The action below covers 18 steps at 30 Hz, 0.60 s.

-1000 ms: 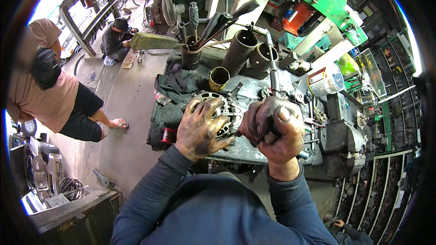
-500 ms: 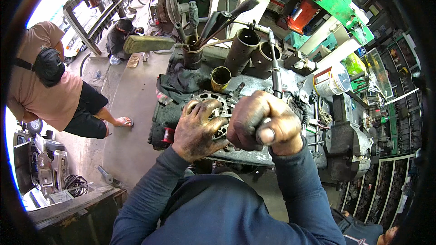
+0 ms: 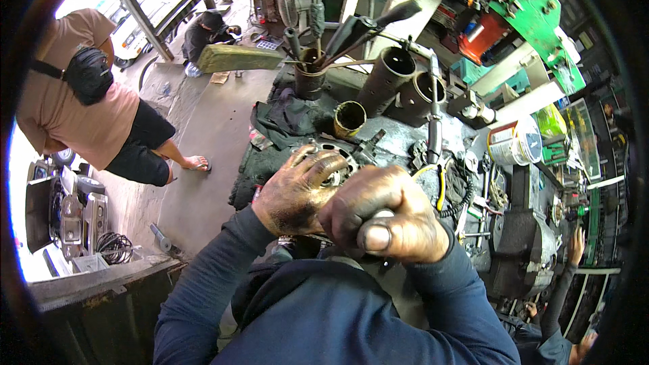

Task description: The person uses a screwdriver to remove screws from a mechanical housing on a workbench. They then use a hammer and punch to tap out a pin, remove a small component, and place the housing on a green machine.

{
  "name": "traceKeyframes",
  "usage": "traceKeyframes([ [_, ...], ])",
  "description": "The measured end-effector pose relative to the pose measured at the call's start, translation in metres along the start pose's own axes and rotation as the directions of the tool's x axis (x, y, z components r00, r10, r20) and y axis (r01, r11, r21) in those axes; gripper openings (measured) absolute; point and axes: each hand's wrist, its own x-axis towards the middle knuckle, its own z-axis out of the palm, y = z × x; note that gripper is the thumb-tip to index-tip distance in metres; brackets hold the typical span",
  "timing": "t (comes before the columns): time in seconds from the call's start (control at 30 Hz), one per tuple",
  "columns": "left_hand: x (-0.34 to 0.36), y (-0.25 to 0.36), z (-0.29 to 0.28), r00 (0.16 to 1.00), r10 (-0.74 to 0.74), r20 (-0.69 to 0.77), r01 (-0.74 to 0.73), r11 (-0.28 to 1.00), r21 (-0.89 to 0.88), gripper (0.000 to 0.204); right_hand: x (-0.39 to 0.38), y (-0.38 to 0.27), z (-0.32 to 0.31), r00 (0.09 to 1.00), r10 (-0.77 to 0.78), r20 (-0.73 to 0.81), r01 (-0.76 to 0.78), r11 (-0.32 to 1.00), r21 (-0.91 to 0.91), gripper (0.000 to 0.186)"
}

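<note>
L hand [image 3: 297,190] spread wide atop round slotted metal part [image 3: 350,159], near edge of scuffed grey bench [image 3: 399,136]. R hand [image 3: 385,209] fisted round pale-tipped item [image 3: 383,215], rest hidden. Yellow-handled tool [image 3: 442,189] close R; crumpled dk cloth [image 3: 284,118] far L; rough rusty tubes [image 3: 387,81] far side; white bucket [image 3: 520,142] far R, printed label, yellow/red.

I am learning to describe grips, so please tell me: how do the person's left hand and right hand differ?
The left hand has its fingers spread over a round metal part; the right hand is a fist around something mostly hidden. The left hand shows mainly its back; the right hand has its thumb toward the camera. The right hand looks larger than the left hand. Both are bare and darkly smudged.
</note>
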Motion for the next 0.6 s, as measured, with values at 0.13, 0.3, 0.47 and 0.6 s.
traceKeyframes([
  [0.13, -0.003, -0.002, -0.001, 0.999, 0.030, 0.033, -0.034, 0.992, 0.125, 0.054, -0.002, -0.002, -0.002, 0.984, 0.008, 0.178, -0.012, 1.000, 0.024, 0.041],
  [0.3, -0.002, -0.003, -0.001, 0.997, 0.028, 0.065, -0.031, 0.998, 0.048, 0.041, 0.025, -0.006, -0.026, 0.783, -0.038, 0.621, -0.074, 0.985, 0.154, 0.036],
  [0.47, 0.000, -0.004, -0.004, 0.998, 0.023, 0.061, -0.027, 0.998, 0.056, 0.037, 0.033, 0.011, -0.027, 0.676, -0.131, 0.725, -0.009, 0.982, 0.186, 0.045],
  [0.6, 0.003, 0.001, -0.008, 0.989, -0.064, 0.131, 0.060, 0.998, 0.031, 0.040, 0.018, 0.017, -0.013, 0.831, -0.297, 0.470, 0.244, 0.955, 0.171, 0.034],
])
